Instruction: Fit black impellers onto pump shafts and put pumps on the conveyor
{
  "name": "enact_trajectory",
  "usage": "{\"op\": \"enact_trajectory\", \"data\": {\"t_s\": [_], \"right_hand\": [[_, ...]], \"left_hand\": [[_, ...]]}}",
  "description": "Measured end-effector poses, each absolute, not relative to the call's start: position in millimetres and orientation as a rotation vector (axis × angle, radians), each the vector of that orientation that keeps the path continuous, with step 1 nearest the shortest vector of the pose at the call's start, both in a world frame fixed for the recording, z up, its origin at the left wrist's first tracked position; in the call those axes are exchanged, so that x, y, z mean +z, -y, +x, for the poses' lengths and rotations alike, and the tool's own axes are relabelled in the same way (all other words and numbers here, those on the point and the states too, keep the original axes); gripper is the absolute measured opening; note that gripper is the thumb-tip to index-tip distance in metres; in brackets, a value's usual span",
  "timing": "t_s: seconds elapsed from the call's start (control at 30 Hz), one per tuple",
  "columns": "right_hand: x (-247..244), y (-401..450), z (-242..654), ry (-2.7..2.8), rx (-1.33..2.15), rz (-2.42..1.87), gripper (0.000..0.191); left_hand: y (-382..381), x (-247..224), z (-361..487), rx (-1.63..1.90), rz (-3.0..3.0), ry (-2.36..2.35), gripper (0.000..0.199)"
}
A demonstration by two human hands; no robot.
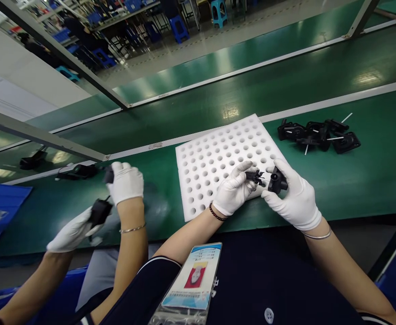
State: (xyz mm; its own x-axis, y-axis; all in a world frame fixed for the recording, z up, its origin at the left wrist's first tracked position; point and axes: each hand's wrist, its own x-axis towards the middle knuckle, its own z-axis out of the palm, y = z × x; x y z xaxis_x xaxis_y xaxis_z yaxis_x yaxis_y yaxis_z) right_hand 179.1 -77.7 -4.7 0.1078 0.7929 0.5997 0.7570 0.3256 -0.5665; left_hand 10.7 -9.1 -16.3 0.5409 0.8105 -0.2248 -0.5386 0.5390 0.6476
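Note:
Both of my hands wear white gloves above the near edge of a white foam tray (198, 180) with rows of round holes. Between the fingers of my left hand (232, 189) is a slim black part (255, 176) with prongs at its right end. My right hand (294, 196) grips a chunky black part (277, 180) with a round opening, held close to the right of the slim one. A thin whitish piece shows between the two parts; whether they touch is too small to tell.
Several black assemblies with white sticks (316, 135) lie on the green bench (384, 180) at the right. At the left, a co-worker's gloved hands (127, 183) hold black parts. Other black pieces (83, 171) and a blue bin (2, 212) are further left.

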Motion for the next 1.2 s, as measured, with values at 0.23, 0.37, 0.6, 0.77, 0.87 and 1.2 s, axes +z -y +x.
{"op": "enact_trajectory", "data": {"t_s": [0.23, 0.37, 0.6, 0.77, 0.87, 1.2], "right_hand": [[-0.1, 79.8, 180.6, 1.630, 0.002, -1.375, 0.072], [1.3, 79.5, 180.3, 1.636, 0.007, -1.405, 0.071], [-1.1, 79.4, 184.2, 1.601, 0.060, -1.442, 0.066], [-9.8, 79.2, 190.2, 1.422, 0.395, -1.475, 0.063], [-12.9, 79.6, 189.9, 1.387, 0.468, -1.419, 0.062], [-2.2, 82.1, 181.9, 1.605, 0.094, -1.450, 0.068]], "left_hand": [[8.5, -14.2, 13.9, 0.816, 0.491, -0.536, 0.032], [8.1, -16.5, 13.6, 0.819, 0.522, -0.540, 0.034], [8.8, -14.7, 10.2, 0.934, 0.816, -0.554, 0.044], [8.7, -13.3, 5.6, 0.978, 1.068, -0.592, 0.044], [8.7, -12.5, 5.7, 0.949, 0.989, -0.559, 0.044], [7.7, -18.2, 10.7, 0.815, 0.658, -0.544, 0.045]]}}
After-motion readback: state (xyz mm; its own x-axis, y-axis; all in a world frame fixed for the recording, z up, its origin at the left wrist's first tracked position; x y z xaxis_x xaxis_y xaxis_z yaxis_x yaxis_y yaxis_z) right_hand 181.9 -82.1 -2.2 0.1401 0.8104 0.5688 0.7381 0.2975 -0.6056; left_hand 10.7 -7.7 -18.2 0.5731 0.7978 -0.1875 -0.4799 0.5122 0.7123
